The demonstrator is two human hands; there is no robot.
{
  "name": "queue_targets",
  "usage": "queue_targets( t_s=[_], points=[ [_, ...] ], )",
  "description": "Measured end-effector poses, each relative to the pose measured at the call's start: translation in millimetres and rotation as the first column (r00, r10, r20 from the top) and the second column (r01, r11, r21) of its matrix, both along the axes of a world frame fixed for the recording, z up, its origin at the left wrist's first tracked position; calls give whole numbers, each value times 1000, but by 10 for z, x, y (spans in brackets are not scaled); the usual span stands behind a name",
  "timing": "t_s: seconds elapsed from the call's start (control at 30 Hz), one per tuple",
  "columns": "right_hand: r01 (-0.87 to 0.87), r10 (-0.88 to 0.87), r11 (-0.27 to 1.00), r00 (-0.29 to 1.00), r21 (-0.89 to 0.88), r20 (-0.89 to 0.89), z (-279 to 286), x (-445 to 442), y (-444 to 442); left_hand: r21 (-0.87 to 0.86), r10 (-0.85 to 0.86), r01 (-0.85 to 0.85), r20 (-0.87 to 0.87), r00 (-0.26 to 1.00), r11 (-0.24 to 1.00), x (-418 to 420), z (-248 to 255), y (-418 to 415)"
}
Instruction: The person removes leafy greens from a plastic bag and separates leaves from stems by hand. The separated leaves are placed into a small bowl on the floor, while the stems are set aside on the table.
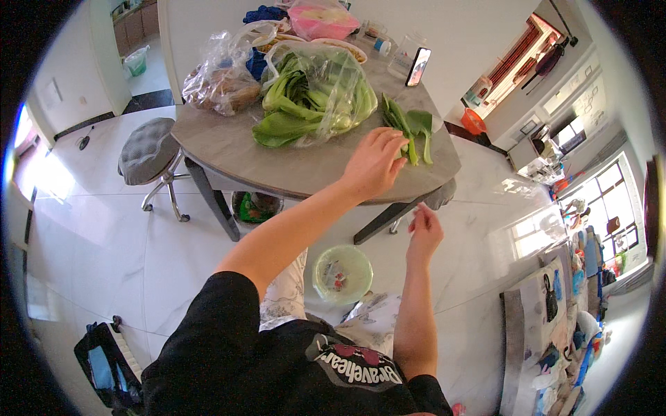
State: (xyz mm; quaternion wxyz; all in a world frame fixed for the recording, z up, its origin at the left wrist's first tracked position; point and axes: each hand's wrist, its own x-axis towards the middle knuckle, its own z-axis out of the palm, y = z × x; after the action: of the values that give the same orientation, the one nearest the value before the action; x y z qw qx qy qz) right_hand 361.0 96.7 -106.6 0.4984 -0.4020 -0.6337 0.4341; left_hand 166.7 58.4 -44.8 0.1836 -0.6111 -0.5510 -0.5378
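My left hand (pixel 375 162) reaches over the grey table (pixel 234 158), palm down with fingers bent. Its fingertips are at the stalk ends of loose bok choy leaves (pixel 400 119). A pale green bit shows between thumb and fingers; whether it is gripped, I cannot tell. My right hand (pixel 426 231) hangs in front of the table's near right edge, fingers curled together, with nothing visible in it. Left of the loose leaves, a clear plastic bag (pixel 354 88) lies partly around a large bunch of bok choy (pixel 291 109), whose leaves spill out to the left.
A smartphone (pixel 418 67) stands upright by a clear jar (pixel 403 57). Behind the greens are a pink bagged basin (pixel 322 23) and dishes of food (pixel 341 47). Another plastic bag (pixel 223 88) sits left. A lined bin (pixel 342 274) stands between my legs; a grey stool (pixel 148 151) is left.
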Motion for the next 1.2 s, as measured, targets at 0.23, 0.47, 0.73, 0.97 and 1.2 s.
queue_targets(
  t_s=[0.23, 0.47, 0.73, 0.97, 1.2],
  points=[
    [-143, 67, 990, 455, -2, 888, -1169, 415, -228, 33, 496, -501, -211, 842, 865, -482, 226, -643],
    [-128, 89, 991, 369, -44, 925, -1528, 522, -504, -561, 533, -696, -457, 712, 448, -857, 418, -838],
    [-127, 62, 992, 382, -14, 922, -1501, 591, -606, -56, 787, -875, -412, 459, 481, -893, 714, -1212],
    [-117, -118, 971, 520, 207, 846, -1681, 701, -576, -48, 784, -800, -171, 597, 598, -543, 825, -1634],
    [-120, 63, 991, 819, 62, 571, -1189, 665, -678, -140, -8, 177, 763, 647, 974, 0, 653, -1900]
  ],
)
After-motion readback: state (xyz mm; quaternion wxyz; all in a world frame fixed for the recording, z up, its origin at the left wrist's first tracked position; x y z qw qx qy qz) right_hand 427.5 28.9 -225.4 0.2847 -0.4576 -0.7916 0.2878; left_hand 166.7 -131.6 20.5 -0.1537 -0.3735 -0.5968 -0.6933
